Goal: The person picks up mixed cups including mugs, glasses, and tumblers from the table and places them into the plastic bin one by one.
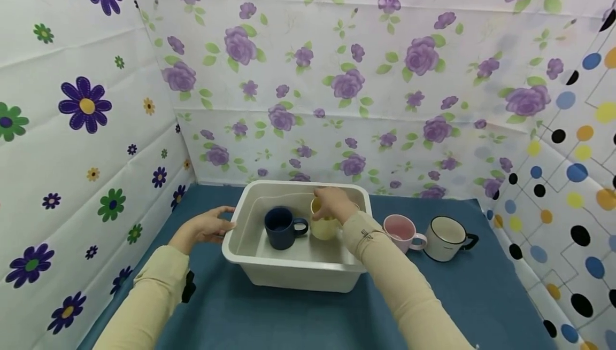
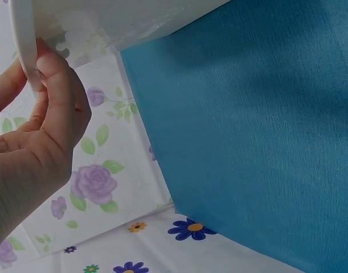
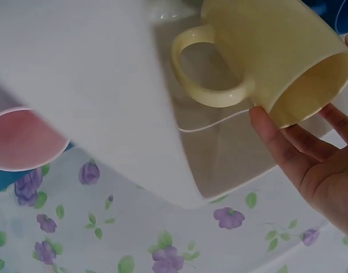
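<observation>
Left hand (image 1: 208,227) pinched white bin (image 1: 300,277) rim, left of head-view center. Right hand (image 1: 335,204) gripped yellow mug (image 1: 324,230) near rim, lower center.

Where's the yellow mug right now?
In the head view, the yellow mug, gripped by the right hand, is inside the white basin, just right of the navy mug.

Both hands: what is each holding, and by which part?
Left hand: the white basin, by its rim. Right hand: the yellow mug, by its rim.
</observation>
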A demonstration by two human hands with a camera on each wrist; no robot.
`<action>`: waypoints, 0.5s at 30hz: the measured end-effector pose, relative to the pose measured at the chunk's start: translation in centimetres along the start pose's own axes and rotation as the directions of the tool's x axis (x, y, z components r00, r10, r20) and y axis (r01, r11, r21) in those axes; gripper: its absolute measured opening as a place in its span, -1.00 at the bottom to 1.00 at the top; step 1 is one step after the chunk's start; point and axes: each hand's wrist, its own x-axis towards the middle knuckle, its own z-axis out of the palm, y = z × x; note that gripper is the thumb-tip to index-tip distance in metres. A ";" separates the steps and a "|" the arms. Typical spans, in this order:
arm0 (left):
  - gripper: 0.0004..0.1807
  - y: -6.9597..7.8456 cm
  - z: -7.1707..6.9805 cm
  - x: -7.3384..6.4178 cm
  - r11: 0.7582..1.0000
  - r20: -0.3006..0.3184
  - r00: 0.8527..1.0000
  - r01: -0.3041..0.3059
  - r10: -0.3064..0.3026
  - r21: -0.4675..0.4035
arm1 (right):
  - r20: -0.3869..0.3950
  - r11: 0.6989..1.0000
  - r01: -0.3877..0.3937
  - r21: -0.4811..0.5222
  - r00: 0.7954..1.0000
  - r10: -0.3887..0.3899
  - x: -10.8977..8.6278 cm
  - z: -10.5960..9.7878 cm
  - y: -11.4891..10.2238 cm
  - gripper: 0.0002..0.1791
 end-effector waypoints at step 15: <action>-0.29 0.2 0.1 -0.1 1.000 -0.021 0.999 0.028 -0.028 0.006 | 0.036 0.999 -0.024 -0.042 0.999 0.026 0.8 1.4 -0.7 -0.14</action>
